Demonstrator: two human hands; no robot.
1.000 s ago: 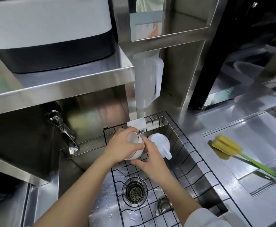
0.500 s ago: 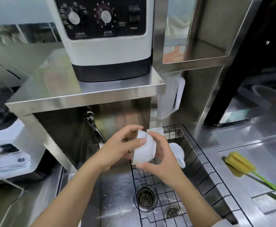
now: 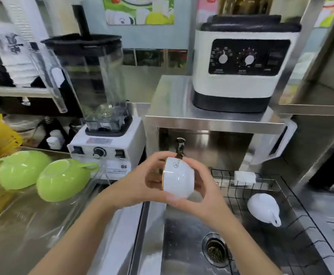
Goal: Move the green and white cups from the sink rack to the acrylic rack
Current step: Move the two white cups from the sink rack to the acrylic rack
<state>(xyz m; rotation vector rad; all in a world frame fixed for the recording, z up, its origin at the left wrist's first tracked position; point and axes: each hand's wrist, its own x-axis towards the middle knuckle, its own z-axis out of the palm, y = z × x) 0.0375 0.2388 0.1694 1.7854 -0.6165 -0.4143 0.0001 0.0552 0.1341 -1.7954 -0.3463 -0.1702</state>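
Both hands cradle a white cup over the sink's left edge — the left hand wraps its gold-rimmed mouth, the right hand cups its base. A second white cup lies inverted in the sink rack. Left, two green cups sit upside down on the acrylic rack — a blender behind.

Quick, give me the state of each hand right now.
Left hand: closed on the white cup, gripping its left side.
Right hand: closed on the same cup, from the right and underneath.
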